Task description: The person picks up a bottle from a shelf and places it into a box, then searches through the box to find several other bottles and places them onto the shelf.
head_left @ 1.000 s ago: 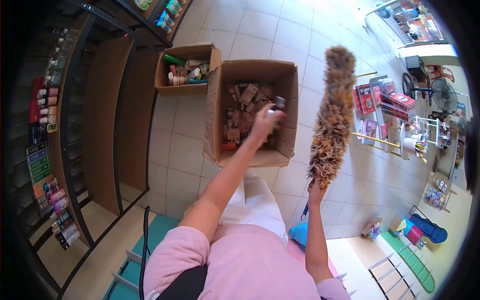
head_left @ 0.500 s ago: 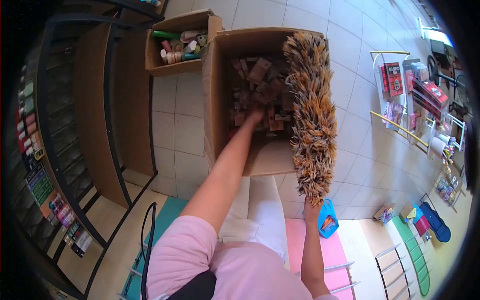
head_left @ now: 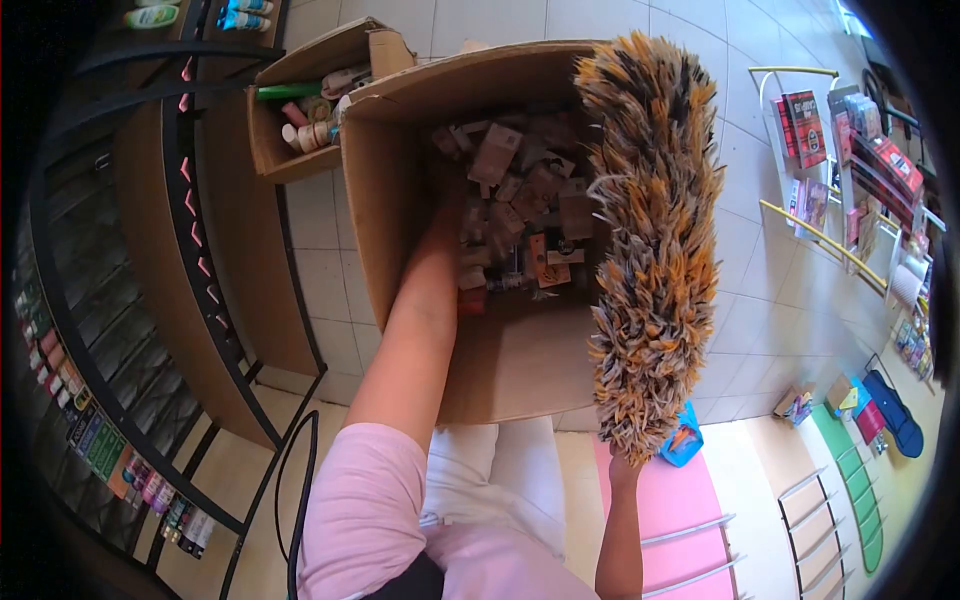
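My left arm reaches down into a large cardboard box (head_left: 520, 375), close to its left wall. Deep in the shade is my left hand (head_left: 450, 190), beside a heap of small product boxes (head_left: 535, 195); its fingers are too dark and blurred to make out. A pale carton (head_left: 495, 153) lies on that heap, just right of the hand. My right hand (head_left: 624, 468) is closed around the lower end of a brown and orange feather duster (head_left: 655, 250). The duster stands along the box's right edge and covers part of it.
A smaller cardboard box (head_left: 262, 135) with tubes and bottles sits at the upper left. Dark-framed shelving (head_left: 260, 220) fills the left side. On the right stand a display rack (head_left: 820, 215) of packaged goods and a blue basket (head_left: 683, 440). White floor tiles surround the box.
My left hand has moved left and farther up inside the box. The large box looks closer, and more of its heap shows. My right hand keeps hold of the duster.
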Available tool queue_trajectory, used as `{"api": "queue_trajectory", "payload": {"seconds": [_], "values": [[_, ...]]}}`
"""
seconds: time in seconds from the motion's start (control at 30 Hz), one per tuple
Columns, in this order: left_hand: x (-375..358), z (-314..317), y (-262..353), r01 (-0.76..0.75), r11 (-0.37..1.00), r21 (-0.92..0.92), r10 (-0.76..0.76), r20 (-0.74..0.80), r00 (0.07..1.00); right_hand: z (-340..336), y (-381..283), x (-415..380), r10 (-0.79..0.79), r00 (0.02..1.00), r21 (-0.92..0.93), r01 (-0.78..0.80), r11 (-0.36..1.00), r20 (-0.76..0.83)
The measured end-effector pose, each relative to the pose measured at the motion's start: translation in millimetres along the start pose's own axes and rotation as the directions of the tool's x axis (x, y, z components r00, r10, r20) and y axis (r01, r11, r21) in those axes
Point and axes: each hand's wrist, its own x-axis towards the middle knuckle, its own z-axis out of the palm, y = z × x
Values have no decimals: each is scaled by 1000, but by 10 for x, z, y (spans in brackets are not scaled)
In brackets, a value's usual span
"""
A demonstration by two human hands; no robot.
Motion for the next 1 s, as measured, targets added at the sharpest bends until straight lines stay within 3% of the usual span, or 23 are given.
{"api": "queue_trajectory", "payload": {"seconds": [0.03,0.1,0.2,0.27,0.3,0.37,0.4,0.43,0.5,0.53,0.57,0.6,0.67,0.77,0.87,0.9,1.0], "values": [[-32,-41,-11,75,997,-1,-74,91,993,67,5,3,-155,983,37,159,987,-98],[-22,-117,3,212,977,4,-206,253,945,57,-49,19,-293,945,26,300,954,-148],[-51,116,-351,121,932,-343,-80,129,988,-107,-183,24,-284,957,-77,279,957,-59],[-57,69,-260,347,928,-136,-290,320,902,-194,-316,4,-310,949,-130,300,945,-63],[-58,-8,-236,437,899,-15,-399,384,833,-241,-437,19,-473,872,-235,436,869,-129],[-273,479,-682,62,922,383,-216,372,903,-342,-783,-106,-312,937,-24,313,950,-158],[-347,87,-238,166,950,265,-247,309,918,-411,-994,-158,-247,957,86,262,961,-153],[-496,-416,366,312,950,34,-310,237,921,-492,-1123,-218,-298,949,39,303,952,-98],[-835,-1313,1499,417,859,-297,-384,165,908,-529,-1199,-236,-474,876,160,483,861,-90],[-891,-1251,1354,281,858,-431,-212,200,956,-484,-1143,-272,-521,832,179,551,815,-191],[-998,-1361,1504,185,828,-529,-157,98,983,-436,-1169,-273,-555,783,198,613,765,-280],[-1057,-1734,1780,28,779,-626,51,108,993,-502,-1373,-364,-651,734,178,679,712,-194],[-1145,-2029,2026,116,479,-870,30,148,989,-767,-1777,-680,-792,609,156,788,596,-51],[-1334,-2722,2369,92,155,-984,-4,93,996,-971,-1902,-711,-801,582,-39,811,583,141],[-1287,-2864,2122,47,-220,-974,-181,88,980,-900,-1953,-782,-911,373,102,914,394,172],[-1237,-2847,1936,8,-226,-974,-197,54,979,-879,-1957,-806,-941,286,112,944,309,183],[-1235,-3076,1815,-144,-227,-963,-262,-82,962,-907,-1889,-713,-751,504,322,691,647,427]]}}
